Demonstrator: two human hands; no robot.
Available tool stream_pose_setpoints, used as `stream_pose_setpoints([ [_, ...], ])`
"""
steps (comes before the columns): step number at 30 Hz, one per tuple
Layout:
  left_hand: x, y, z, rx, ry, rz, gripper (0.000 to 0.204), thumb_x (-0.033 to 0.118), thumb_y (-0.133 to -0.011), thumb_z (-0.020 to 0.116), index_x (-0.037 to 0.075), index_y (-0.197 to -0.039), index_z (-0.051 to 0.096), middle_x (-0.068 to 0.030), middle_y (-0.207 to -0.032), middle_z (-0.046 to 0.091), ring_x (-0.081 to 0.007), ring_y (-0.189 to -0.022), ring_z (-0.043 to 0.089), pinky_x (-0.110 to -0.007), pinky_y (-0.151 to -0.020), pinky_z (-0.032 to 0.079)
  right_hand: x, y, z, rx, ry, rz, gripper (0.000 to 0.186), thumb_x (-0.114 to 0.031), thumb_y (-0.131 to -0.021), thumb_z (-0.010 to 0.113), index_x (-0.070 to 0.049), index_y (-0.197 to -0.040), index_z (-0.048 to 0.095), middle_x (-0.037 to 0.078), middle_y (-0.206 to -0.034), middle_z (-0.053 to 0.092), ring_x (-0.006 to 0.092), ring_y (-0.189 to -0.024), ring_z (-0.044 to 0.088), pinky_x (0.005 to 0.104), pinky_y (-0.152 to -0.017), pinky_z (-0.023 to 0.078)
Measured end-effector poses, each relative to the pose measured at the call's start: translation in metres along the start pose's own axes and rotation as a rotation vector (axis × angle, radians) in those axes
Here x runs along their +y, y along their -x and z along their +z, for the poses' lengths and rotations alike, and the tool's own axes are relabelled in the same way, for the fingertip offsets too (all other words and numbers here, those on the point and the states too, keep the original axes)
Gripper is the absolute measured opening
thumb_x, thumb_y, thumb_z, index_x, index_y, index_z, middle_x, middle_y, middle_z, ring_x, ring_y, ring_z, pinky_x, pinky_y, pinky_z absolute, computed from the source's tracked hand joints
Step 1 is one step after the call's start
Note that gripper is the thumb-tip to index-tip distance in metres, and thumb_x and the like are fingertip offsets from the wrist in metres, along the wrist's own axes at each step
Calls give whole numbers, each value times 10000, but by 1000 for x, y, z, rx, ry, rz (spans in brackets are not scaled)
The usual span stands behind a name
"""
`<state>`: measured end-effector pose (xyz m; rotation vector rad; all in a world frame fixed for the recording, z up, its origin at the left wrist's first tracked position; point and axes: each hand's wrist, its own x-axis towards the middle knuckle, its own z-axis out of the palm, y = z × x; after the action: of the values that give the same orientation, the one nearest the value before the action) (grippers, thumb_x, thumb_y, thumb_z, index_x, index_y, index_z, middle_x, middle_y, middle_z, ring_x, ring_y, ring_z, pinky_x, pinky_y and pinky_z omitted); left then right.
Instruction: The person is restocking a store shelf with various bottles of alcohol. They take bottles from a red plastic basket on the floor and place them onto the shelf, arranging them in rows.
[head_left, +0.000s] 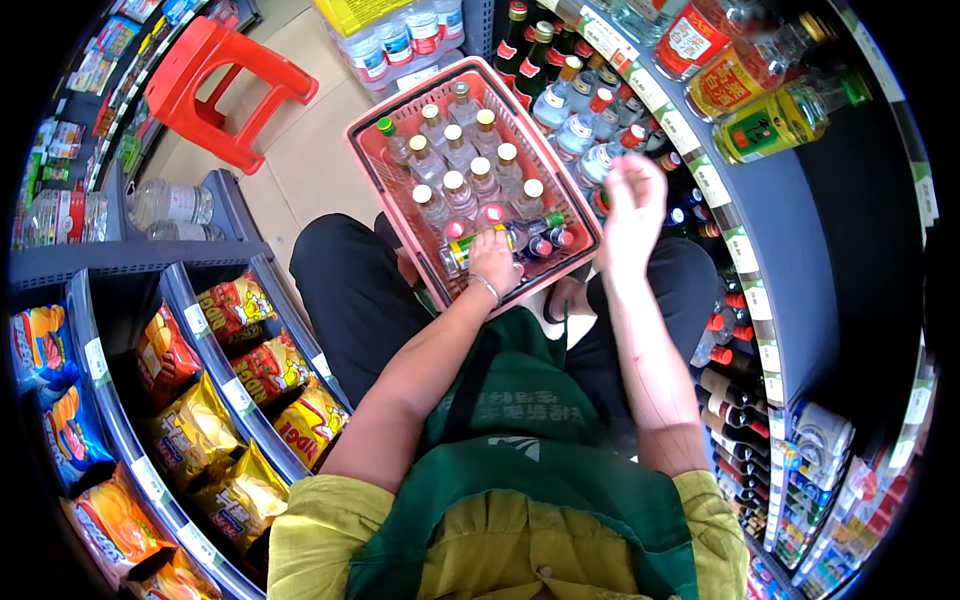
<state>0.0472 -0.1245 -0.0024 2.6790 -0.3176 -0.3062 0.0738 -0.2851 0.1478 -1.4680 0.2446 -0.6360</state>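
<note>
Between my knees stands a pink plastic basket point(400, 215) with several clear glass bottles point(459, 147) upright in it, mostly white-capped. Across its near end lies a bottle with a yellow and green label point(462, 247); the fingers of my left hand point(494, 263) are curled over it. Small dark bottles with red caps point(540, 246) are beside that hand. Over the basket's right rim, my right hand point(634, 205) is raised near the shelf's clear bottles with blue labels point(576, 134). Its fingers are bent and blurred, and whether they hold anything is unclear.
A red plastic stool point(215, 95) stands at the far left on the tiled floor. Snack bags point(195, 430) fill the left shelf. On the right, a curved shelf holds large liquor bottles point(765, 125) above rows of smaller bottles. Wrapped cups point(405, 45) sit beyond the basket.
</note>
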Motion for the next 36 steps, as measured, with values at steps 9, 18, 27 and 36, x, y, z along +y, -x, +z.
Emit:
stream_pose_setpoints([
  [9,-36,-19,39,-73,-416,-52,461,185,-740,586,48,-1169,490,-103,-1081,549,-255,-1056,489,-404,-941,330,53,43,32,-242,-3,323,154,-36,-894,529,-33,-1048,529,32,-897,586,97,-799,558,227,-742,458],
  [18,-31,-49,45,-396,-624,-11,420,269,-866,468,66,-1234,489,-83,-1171,565,-217,-1140,499,-392,-955,312,112,88,44,-409,194,601,116,-6,-855,539,-17,-970,553,28,-810,588,91,-724,548,227,-673,459],
  [27,-34,-38,13,-332,-527,49,564,293,-692,649,20,-1163,503,-122,-1099,559,-237,-1055,549,-421,-1014,299,97,75,38,-379,121,682,134,-13,-862,505,8,-989,543,53,-798,599,98,-693,562,219,-626,462],
  [36,-18,-12,-50,-221,-64,-121,676,302,-563,755,-10,-1101,488,-179,-1088,544,-298,-1011,579,-384,-849,487,87,56,1,18,154,780,204,-217,-880,570,-51,-997,561,23,-775,574,123,-643,551,248,-553,483],
])
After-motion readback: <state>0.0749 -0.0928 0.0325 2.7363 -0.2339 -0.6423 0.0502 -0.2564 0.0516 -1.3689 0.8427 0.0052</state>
